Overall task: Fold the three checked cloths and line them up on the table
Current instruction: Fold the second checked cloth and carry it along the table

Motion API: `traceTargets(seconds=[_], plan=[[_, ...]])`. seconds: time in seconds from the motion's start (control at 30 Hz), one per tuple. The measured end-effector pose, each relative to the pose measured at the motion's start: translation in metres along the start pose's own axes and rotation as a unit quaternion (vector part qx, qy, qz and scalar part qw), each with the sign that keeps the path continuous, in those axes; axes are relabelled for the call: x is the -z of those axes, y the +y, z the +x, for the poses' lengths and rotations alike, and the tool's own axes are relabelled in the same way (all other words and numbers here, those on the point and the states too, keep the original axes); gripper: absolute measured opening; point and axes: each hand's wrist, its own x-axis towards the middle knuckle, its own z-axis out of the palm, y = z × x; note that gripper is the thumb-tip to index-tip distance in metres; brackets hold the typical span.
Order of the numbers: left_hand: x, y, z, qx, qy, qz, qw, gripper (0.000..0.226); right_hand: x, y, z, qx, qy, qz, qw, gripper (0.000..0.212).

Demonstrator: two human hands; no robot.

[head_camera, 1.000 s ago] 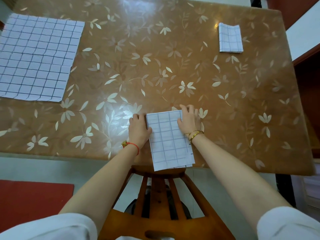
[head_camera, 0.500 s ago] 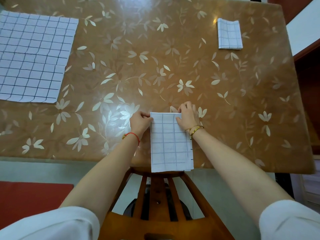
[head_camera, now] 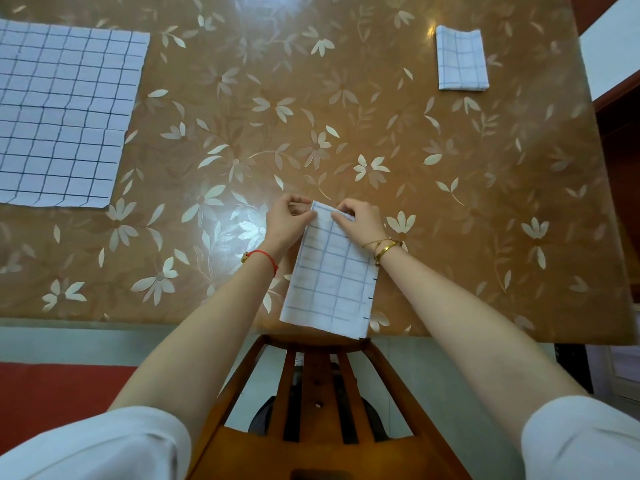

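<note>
white checked cloth (head_camera: 329,271) is lying at the worktop's (head_camera: 346,133) near edge, left hand (head_camera: 287,221) and right hand (head_camera: 360,221) both pinching its far end.

A single wide-angle view looks from the person's head, forward and steeply down, so the brown glossy table with pale flower pattern (head_camera: 346,109) fills the upper two thirds of the frame, its near edge running across below the middle. The lens bends straight lines: the table's far corners curve inward. Both bare forearms enter from the bottom corners and meet close to the lens, near the table's front edge. Directly beneath the camera stands a wooden chair back with vertical slats (head_camera: 318,403), seen from above. The table's far left part is cut by the frame; its right edge is in view. No second view overlaps it.
</note>
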Motion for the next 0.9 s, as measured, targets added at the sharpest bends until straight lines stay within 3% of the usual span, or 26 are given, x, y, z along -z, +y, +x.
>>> traceTargets(seconds=[0.1,0.23,0.33,0.57,0.7,0.9], plan=[[0.002,0.004,0.003,0.001,-0.003,-0.025,1.0,0.021,0.0,-0.002,0.001,-0.038,0.013,0.1,0.994,0.018],[0.008,-0.004,0.008,-0.004,-0.021,0.02,1.0,0.006,0.002,0.0,-0.002,-0.114,0.013,0.191,0.975,0.014],[0.011,-0.014,0.006,-0.002,-0.047,0.058,0.997,0.013,0.004,0.006,-0.003,-0.154,-0.002,0.192,0.969,0.017],[0.009,-0.006,0.005,-0.067,-0.088,0.077,0.991,0.013,0.005,0.006,0.0,-0.045,0.01,0.127,0.991,0.039],[0.019,-0.009,0.012,-0.067,-0.109,0.112,0.985,0.01,0.008,0.015,0.001,-0.078,0.042,0.187,0.978,0.035],[0.046,-0.025,0.015,-0.071,-0.102,0.174,0.977,0.007,0.016,0.043,-0.002,-0.127,0.095,0.178,0.971,0.038]])
